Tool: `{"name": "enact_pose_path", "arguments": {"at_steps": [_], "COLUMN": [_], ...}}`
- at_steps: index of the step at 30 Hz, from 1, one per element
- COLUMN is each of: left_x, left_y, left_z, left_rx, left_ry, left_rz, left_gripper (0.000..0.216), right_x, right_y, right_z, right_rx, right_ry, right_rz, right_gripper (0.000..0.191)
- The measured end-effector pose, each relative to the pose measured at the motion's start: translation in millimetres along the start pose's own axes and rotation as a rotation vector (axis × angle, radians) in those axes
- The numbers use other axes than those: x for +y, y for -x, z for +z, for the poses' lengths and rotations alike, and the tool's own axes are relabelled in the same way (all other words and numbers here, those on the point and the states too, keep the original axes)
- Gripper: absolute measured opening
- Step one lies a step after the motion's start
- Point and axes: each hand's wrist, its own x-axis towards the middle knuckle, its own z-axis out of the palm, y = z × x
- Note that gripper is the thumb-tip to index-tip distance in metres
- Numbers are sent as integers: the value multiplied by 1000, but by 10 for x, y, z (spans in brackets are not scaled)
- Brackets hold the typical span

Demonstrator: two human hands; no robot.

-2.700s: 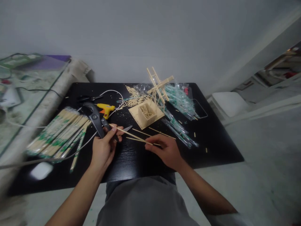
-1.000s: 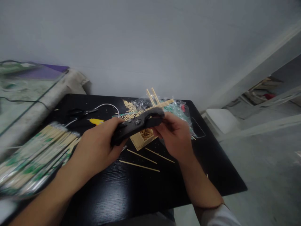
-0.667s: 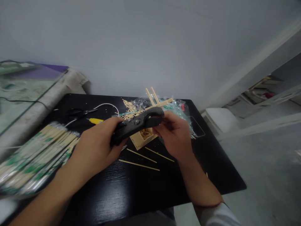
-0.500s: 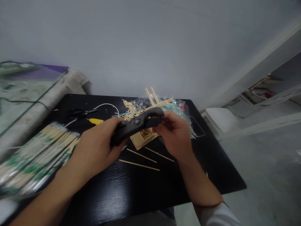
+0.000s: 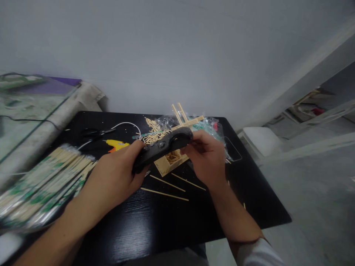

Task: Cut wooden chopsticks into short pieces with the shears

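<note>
My left hand (image 5: 119, 173) is wrapped round the handles of a black hand cutter (image 5: 155, 149), held above the table with its curved jaw pointing right. At that jaw, my right hand (image 5: 208, 157) has its fingers pinched together; what they hold is hidden. Below the cutter sits a small wooden box (image 5: 163, 167) made of sticks, with short pieces inside. Behind it, a frame of joined wooden sticks (image 5: 191, 121) rises above the cutter. A pile of cut stick pieces (image 5: 154, 136) lies beyond the tool, and several thin sticks (image 5: 165, 194) lie in front of the box.
On the left lie packs of wrapped chopsticks (image 5: 41, 181), a yellow glue gun (image 5: 116, 144) with a white cord, and black scissors (image 5: 95, 132). Clear plastic packaging (image 5: 219, 129) is at the back right. A white stool (image 5: 260, 140) stands beyond the black table's (image 5: 249, 192) right edge.
My left hand has tightened slightly and the cutter's handles look closer together. More of the yellow glue gun shows behind that hand. My right hand has hardly moved.
</note>
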Motion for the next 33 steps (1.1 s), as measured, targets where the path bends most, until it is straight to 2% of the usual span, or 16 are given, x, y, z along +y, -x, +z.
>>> {"name": "enact_pose_path", "arguments": {"at_steps": [9,15,21,27,33], "left_x": [-10,-24,-8,70,98], "left_y": [12,20,38,43,36], "left_z": [3,10,7,-24,-37], "left_rx": [5,28,21,-79,-117], "left_ry": [-54,-71,-192,-287,-323], "left_rz": [23,75,107,49,9], "left_gripper": [10,28,35,25,18], "right_x": [-22,-13,-5,-3,19], "right_y": [1,10,3,1,20], "right_z": [19,0,-17,1,9], "right_rx": [-8,34,54,79,85], "right_ry": [-55,1,19,11,-2], "right_rz": [11,-42,-108,-158,-147], "right_gripper": [12,11,18,20,20]}}
